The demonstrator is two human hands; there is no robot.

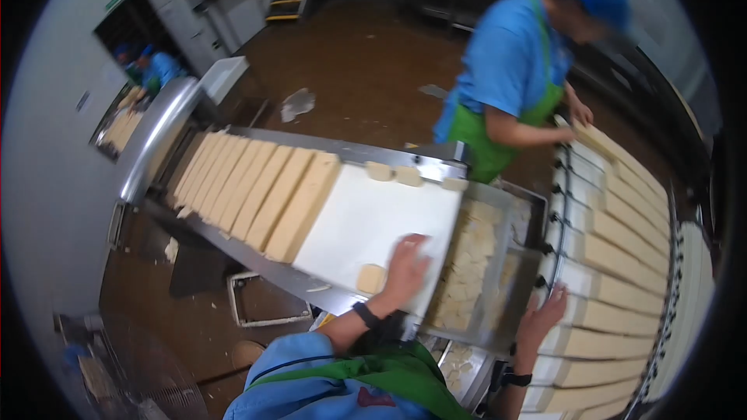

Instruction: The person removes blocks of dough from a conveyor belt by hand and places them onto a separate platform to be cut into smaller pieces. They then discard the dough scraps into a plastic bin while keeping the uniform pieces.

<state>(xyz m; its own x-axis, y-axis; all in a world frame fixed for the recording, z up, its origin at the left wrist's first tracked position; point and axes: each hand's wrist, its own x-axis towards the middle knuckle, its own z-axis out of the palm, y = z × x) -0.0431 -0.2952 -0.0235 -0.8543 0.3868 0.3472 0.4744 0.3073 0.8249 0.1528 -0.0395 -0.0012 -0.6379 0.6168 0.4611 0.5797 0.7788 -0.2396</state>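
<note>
My left hand (406,268) lies flat, fingers apart, on the white conveyor belt (366,218), just right of a small pale dough offcut (371,278) at the belt's near edge. My right hand (542,319) rests open against the near end of a long dough slab on the second conveyor (615,280), holding nothing. Long tan dough slabs (257,190) lie side by side further up the white belt. Small offcuts (408,175) sit along its far edge.
A metal tray (513,222) of dough scraps sits between the two conveyors. A co-worker (517,78) in a blue shirt and green apron handles slabs at the second conveyor's far end. Another person (156,70) works at the far left. Below lies brown floor.
</note>
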